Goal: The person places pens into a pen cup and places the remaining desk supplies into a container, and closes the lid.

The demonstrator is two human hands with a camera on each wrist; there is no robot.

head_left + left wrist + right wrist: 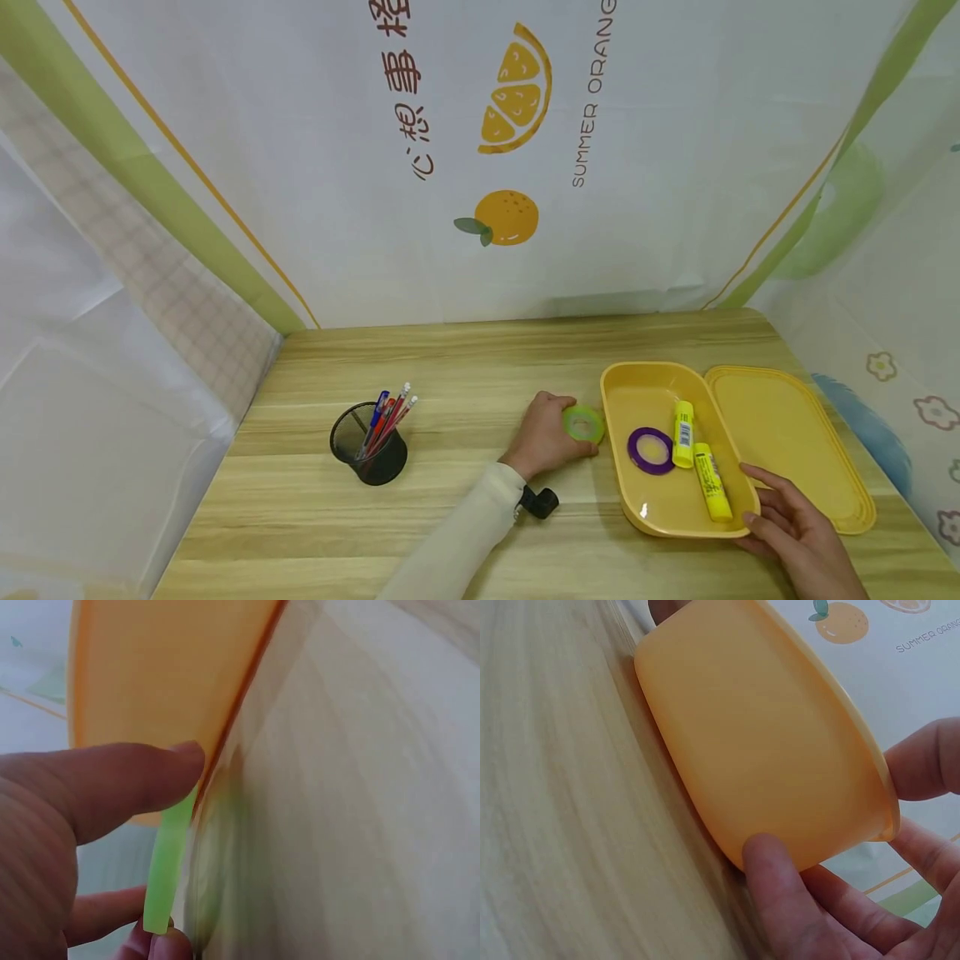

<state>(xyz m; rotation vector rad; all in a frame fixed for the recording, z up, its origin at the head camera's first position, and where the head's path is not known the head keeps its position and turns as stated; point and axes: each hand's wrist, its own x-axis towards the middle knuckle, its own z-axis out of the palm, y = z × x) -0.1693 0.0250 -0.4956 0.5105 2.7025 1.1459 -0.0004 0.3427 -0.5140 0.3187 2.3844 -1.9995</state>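
My left hand (547,435) pinches a roll of green tape (582,424) between thumb and fingers, just left of a yellow plastic box (626,498). In the left wrist view the green tape (166,870) stands edge-on, the thumb near the box wall (165,682). At the box's near right corner, my right hand (798,529) grips the rim and side; the right wrist view shows its fingers spread around that corner (832,817). Inside the box lie a purple roll of tape (637,461) and two yellow glue sticks (683,442), side by side at an angle.
The yellow lid (787,442) lies flat to the right of the box. A black mesh pen cup (382,467) with several pens and pencils stands on the left of the wooden table (292,525). A printed white cloth (315,150) hangs behind the table.
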